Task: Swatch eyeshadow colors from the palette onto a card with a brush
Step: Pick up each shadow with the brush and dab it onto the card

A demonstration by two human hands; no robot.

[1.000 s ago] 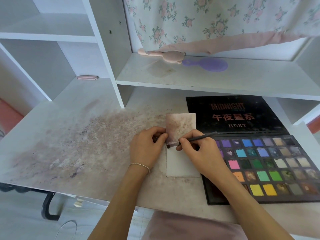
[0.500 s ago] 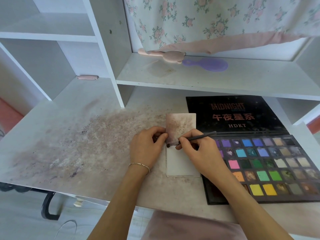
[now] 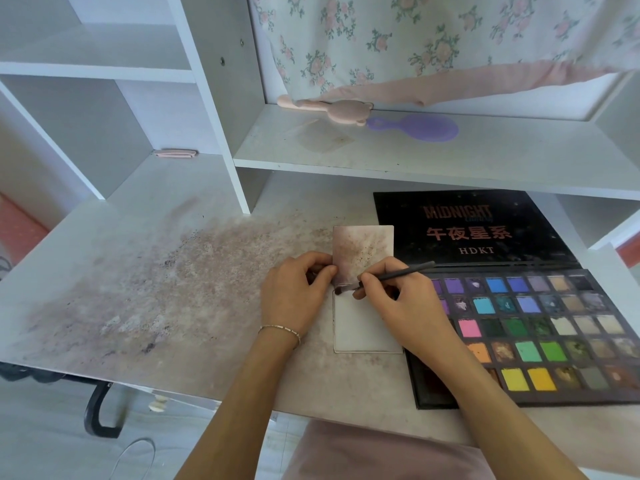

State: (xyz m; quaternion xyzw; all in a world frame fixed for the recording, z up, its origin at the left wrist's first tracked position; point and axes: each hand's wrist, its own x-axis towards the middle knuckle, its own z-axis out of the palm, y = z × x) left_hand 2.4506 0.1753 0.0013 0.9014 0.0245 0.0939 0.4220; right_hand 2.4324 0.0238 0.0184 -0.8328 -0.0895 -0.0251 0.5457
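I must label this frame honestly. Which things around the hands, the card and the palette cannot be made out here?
All in the head view:
- Palette: its left pans are covered by the right hand; the right edge is cut by the frame.
- Brush tip: too small to tell its colour, or whether it touches the card.
- Left hand: its fingertips curl under, so the grip is hidden.
- Lid print under "HDKT": too small.
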